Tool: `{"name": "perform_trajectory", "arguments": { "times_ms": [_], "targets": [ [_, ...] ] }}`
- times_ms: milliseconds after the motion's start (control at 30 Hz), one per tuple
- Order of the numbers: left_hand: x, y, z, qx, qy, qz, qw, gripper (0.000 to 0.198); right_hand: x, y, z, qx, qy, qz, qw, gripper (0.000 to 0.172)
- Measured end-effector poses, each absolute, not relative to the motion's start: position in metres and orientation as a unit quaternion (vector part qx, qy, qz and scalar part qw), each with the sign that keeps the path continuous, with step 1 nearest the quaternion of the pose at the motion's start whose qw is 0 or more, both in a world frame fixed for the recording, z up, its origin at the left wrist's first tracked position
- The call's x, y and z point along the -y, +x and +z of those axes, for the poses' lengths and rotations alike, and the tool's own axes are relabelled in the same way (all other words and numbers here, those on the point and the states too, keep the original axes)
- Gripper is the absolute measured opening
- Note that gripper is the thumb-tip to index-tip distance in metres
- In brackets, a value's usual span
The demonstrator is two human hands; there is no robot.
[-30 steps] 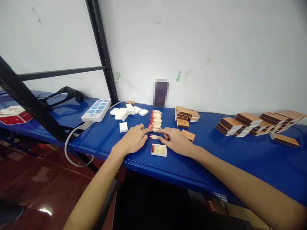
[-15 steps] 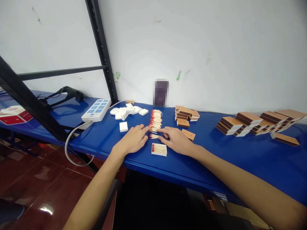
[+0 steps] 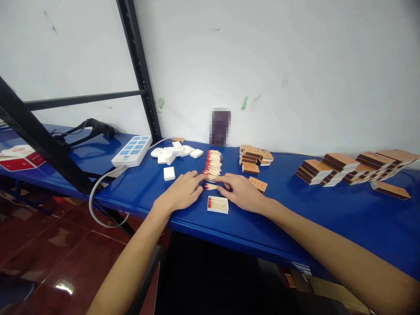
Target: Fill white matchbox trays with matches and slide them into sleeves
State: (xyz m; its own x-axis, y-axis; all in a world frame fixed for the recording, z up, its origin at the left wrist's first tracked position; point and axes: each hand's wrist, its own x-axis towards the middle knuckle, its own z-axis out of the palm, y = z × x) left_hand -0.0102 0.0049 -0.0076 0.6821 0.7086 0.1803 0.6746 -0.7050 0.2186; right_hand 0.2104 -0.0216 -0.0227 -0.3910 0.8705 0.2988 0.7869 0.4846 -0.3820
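Observation:
My left hand (image 3: 181, 191) and my right hand (image 3: 240, 191) lie on the blue table (image 3: 321, 210), fingertips meeting at a small bundle of red-tipped matches (image 3: 210, 187). Both hands have their fingers curled in around that bundle, touching it from either side. Just behind them lies a long pile of loose matches (image 3: 213, 163). An open white matchbox tray (image 3: 218, 204) filled with matches sits in front, between my wrists. A brown matchbox sleeve (image 3: 257, 184) lies beside my right hand.
White empty trays (image 3: 173, 154) and a single one (image 3: 169, 173) lie left of the matches. A power strip (image 3: 131, 151) with a grey cable is further left. Stacked brown matchboxes (image 3: 254, 157) stand behind; larger stacks (image 3: 354, 168) fill the right. A black rack post (image 3: 138, 70) rises behind.
Almost nothing has moved. My fingertips have drawn slightly closer together around the small bundle of matches.

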Motion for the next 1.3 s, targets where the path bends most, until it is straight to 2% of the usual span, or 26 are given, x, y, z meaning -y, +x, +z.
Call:
{"name": "perform_trajectory", "arguments": {
  "times_ms": [400,733,967,1300],
  "targets": [
    [0.0000,-0.0071,-0.0018,-0.333,0.926,0.162,0.070,0.034,0.0217,0.2101,-0.0216,0.829,-0.496,0.102,0.235,0.029],
    [-0.0018,-0.0062,-0.0042,-0.310,0.929,0.175,0.105,0.029,0.0206,0.2096,-0.0199,0.840,-0.479,0.100,0.233,0.021],
    [-0.0071,-0.0089,-0.0089,-0.323,0.928,0.168,0.079,0.038,0.0215,0.2087,-0.0201,0.832,-0.488,0.105,0.242,0.019],
    [-0.0029,-0.0017,-0.0020,-0.313,0.934,0.166,0.039,0.031,0.0225,0.2091,-0.0189,0.843,-0.488,0.082,0.213,0.023]
  ]
}}
